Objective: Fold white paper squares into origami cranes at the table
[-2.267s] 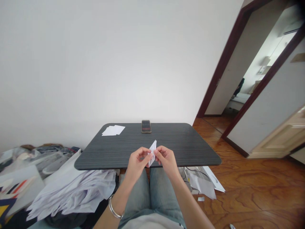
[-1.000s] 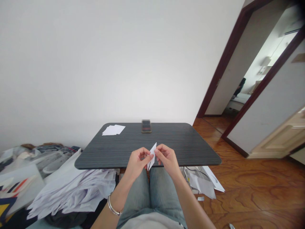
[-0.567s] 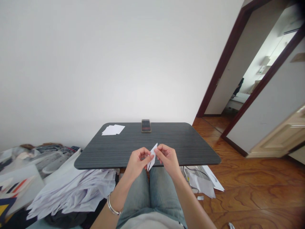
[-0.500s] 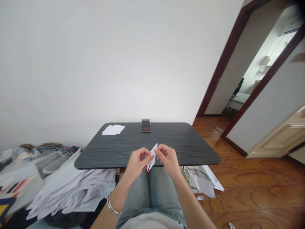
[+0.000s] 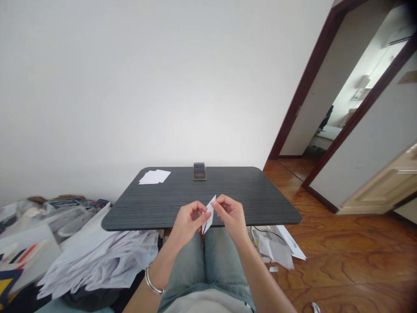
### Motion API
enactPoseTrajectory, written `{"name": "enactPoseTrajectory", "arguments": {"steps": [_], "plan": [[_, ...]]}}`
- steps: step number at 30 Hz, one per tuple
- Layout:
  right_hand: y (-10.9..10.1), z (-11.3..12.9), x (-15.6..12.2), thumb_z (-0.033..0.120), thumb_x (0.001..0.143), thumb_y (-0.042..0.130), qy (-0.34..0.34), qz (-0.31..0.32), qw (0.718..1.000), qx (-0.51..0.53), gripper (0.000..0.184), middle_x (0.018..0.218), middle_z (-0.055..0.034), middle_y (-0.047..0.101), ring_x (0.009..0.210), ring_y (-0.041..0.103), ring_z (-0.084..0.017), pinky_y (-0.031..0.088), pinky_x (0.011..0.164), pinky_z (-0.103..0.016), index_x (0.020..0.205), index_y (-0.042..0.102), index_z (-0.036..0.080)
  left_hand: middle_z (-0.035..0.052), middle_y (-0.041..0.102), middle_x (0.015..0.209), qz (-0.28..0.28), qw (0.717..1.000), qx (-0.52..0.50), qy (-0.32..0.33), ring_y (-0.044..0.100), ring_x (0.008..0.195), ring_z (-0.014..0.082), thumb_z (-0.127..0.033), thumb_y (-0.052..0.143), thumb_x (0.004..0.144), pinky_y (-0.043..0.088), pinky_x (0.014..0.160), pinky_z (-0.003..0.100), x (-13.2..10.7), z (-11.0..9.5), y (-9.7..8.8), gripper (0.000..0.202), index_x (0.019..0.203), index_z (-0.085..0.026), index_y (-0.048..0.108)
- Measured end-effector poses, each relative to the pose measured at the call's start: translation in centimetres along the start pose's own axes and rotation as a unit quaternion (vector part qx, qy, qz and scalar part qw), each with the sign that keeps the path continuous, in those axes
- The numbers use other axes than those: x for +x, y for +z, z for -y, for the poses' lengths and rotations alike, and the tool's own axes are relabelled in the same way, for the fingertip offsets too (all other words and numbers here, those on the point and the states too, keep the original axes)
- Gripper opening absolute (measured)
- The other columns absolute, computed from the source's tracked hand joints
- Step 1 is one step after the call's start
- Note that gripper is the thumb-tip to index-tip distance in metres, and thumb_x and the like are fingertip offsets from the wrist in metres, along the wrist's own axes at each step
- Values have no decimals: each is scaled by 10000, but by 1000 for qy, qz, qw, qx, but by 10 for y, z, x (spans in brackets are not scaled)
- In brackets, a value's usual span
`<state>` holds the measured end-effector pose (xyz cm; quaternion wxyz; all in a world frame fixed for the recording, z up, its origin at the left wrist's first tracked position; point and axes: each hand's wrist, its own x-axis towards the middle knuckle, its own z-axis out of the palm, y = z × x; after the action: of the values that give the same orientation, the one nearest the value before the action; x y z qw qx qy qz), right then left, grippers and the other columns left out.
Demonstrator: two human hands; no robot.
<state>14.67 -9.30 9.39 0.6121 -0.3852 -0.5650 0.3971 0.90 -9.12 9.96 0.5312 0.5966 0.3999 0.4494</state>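
Above the front edge of the dark table (image 5: 156, 204), a small folded white paper (image 5: 208, 219) is held between both hands. It stands tilted, with a pointed tip at the top and a split at its lower end. My left hand (image 5: 190, 221) pinches its left side between thumb and fingers. On the other side, the thumb and forefinger of my right hand (image 5: 230, 214) are closed on its upper right edge. A few white paper sheets (image 5: 153, 177) lie overlapping at the table's far left.
A phone-like dark device (image 5: 199, 171) stands at the table's back edge against the white wall. To the left are piled white cloths or papers (image 5: 104, 258) and bagged clothes (image 5: 65, 215). Loose papers (image 5: 276, 252) and a cable lie below the table's right side.
My right hand has shifted very slightly up and to the right along the paper's edge. The left hand keeps its pinch, and the other things stay put.
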Motion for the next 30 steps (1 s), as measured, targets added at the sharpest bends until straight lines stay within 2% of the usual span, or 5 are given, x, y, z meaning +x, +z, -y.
{"name": "enactPoseTrajectory", "arguments": {"steps": [6, 13, 20, 26, 30], "plan": [[-1, 3, 0, 331, 760, 598, -11, 9, 1000, 8, 235, 522, 48, 418, 462, 356, -78, 286, 445, -212, 602, 524, 174, -40, 523, 526, 2, 1000, 6, -2, 396, 352, 37, -379, 688, 656, 308, 347, 160, 0, 0, 0, 291, 643, -137, 526], [-1, 1, 2, 370, 748, 609, 10, -2, 1000, 14, 240, 506, 50, 425, 440, 342, -75, 279, 427, -210, 626, 542, 174, -41, 518, 530, 6, 1000, 19, -1, 396, 358, 35, -387, 666, 680, 304, 356, 157, 0, 2, 1, 290, 656, -135, 523], [-2, 3, 0, 348, 761, 608, -26, 0, 1000, 16, 259, 529, 48, 429, 473, 366, -77, 299, 456, -210, 602, 502, 173, -41, 521, 544, 18, 1000, 24, -3, 394, 360, 32, -389, 655, 692, 300, 355, 154, 0, 6, -1, 294, 672, -133, 511], [-4, -3, 3, 367, 750, 622, 1, 8, 999, 44, 245, 518, 53, 435, 442, 349, -72, 259, 415, -207, 630, 530, 174, -39, 519, 544, 20, 999, 30, -2, 395, 368, 34, -382, 648, 699, 309, 360, 154, -1, 4, 0, 287, 676, -131, 510], [-4, -5, 4, 336, 753, 631, -6, 4, 998, 67, 244, 503, 59, 423, 439, 331, -65, 244, 413, -203, 613, 517, 172, -38, 519, 544, 32, 999, 28, -7, 393, 372, 33, -378, 644, 703, 312, 362, 154, -1, 5, 0, 284, 679, -130, 506]]}}
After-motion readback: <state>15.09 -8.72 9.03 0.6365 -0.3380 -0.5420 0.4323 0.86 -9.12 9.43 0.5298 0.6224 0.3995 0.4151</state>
